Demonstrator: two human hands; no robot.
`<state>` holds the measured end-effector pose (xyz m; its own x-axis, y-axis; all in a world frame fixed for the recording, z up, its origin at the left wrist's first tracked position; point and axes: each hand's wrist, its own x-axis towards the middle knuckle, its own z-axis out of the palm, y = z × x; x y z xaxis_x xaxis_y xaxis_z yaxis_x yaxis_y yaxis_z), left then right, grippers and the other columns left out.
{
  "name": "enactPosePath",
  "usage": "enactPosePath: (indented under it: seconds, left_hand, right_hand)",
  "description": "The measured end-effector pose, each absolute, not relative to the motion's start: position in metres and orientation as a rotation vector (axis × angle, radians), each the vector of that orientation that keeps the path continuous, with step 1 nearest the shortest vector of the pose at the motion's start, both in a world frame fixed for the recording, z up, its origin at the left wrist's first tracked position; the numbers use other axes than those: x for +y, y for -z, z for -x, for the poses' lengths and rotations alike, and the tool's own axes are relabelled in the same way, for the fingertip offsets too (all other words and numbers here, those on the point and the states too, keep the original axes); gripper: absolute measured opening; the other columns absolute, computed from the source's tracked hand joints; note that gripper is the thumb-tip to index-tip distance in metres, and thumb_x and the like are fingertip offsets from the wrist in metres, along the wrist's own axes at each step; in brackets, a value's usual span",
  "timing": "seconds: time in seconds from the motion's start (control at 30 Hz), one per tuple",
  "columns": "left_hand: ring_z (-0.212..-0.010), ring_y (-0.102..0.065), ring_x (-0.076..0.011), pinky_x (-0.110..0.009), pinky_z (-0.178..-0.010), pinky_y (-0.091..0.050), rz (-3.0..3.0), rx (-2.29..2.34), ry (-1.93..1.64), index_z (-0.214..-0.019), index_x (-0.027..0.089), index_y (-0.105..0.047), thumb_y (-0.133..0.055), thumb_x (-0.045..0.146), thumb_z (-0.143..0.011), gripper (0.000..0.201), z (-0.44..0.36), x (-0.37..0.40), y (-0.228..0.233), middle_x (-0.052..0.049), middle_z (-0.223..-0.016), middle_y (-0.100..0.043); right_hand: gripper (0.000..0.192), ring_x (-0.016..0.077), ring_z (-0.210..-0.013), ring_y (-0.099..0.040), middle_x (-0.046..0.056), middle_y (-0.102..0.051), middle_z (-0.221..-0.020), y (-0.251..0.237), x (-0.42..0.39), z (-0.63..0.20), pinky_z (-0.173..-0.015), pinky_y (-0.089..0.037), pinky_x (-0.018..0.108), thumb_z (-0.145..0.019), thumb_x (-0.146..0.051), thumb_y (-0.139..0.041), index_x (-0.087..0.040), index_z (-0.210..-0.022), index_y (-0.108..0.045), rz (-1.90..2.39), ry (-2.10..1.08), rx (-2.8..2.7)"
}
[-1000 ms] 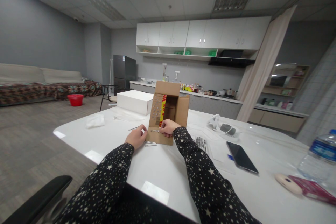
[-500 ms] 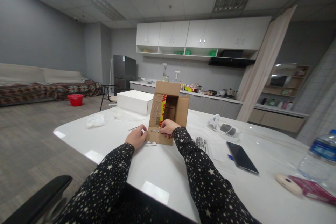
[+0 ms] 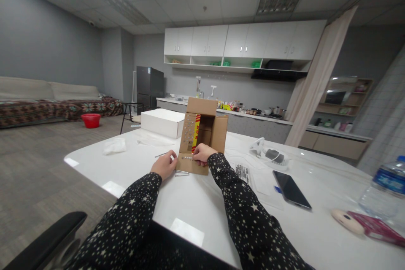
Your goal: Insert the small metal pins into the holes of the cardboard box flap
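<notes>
A brown cardboard box (image 3: 215,133) lies on its side on the white table (image 3: 196,202), its open end toward me and its flaps spread. My left hand (image 3: 165,164) rests on the table against the lower flap's left edge, fingers curled. My right hand (image 3: 202,153) presses on the lower flap (image 3: 190,164), which carries a row of small silver studs. The left flap (image 3: 189,133) has more studs and a red and yellow strip. A thin metal pin (image 3: 182,172) lies on the table just below the flap.
A white box (image 3: 161,122) stands behind the carton. A crumpled tissue (image 3: 114,146) lies at the left. To the right are a black phone (image 3: 291,194), a bag of metal pins (image 3: 243,172), a white device (image 3: 268,154), a water bottle (image 3: 384,192) and a pink item (image 3: 373,225).
</notes>
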<state>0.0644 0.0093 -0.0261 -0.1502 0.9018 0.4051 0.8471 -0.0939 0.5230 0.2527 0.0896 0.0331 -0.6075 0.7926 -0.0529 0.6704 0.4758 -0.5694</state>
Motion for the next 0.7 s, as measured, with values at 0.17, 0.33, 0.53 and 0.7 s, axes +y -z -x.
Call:
enactPosePath:
  seconds: [0.17, 0.33, 0.53, 0.7]
  left_hand:
    - [-0.055, -0.054, -0.0128, -0.024, -0.056, -0.035, -1.998, 2.067, -1.068, -0.085, 0.022, -0.052, -0.041, 0.035, -0.08, 0.018, -0.064, 0.01, 0.026, 0.003, -0.059, -0.06]
    - [-0.055, -0.054, -0.0132, -0.024, -0.056, -0.034, -2.019, 2.065, -1.078, -0.084, 0.023, -0.052, -0.041, 0.035, -0.08, 0.017, -0.064, 0.011, 0.027, 0.003, -0.06, -0.061]
    - [-0.056, -0.055, -0.0138, -0.024, -0.056, -0.035, -2.011, 2.066, -1.067, -0.085, 0.023, -0.052, -0.041, 0.037, -0.08, 0.019, -0.066, 0.011, 0.026, 0.002, -0.059, -0.061]
    - [-0.058, -0.056, -0.0142, -0.025, -0.057, -0.035, -2.01, 2.084, -1.043, -0.087, 0.022, -0.053, -0.04, 0.036, -0.08, 0.02, -0.069, 0.01, 0.022, 0.002, -0.06, -0.061]
  right_hand:
    - [0.007, 0.0081, -0.041, -0.055, 0.002, -0.065, -0.057, -0.036, 0.087, -0.249, -0.038, -0.042, 0.015, -0.068, -0.018, -0.057, -0.014, -0.071, -0.062, 1.21, -0.822, -2.558]
    - [0.009, 0.0091, -0.042, -0.055, 0.0, -0.062, -0.053, -0.036, 0.079, -0.242, -0.04, -0.042, 0.016, -0.064, -0.015, -0.057, -0.015, -0.071, -0.062, 1.194, -0.842, -2.628]
    - [0.015, 0.0088, -0.04, -0.052, -0.003, -0.058, -0.049, -0.037, 0.066, -0.231, -0.04, -0.041, 0.016, -0.061, -0.015, -0.06, -0.017, -0.075, -0.065, 1.162, -0.878, -2.771]
    - [0.017, 0.0084, -0.042, -0.052, -0.002, -0.061, -0.054, -0.034, 0.056, -0.223, -0.04, -0.04, 0.016, -0.06, -0.017, -0.058, -0.018, -0.075, -0.067, 1.125, -0.729, -2.888]
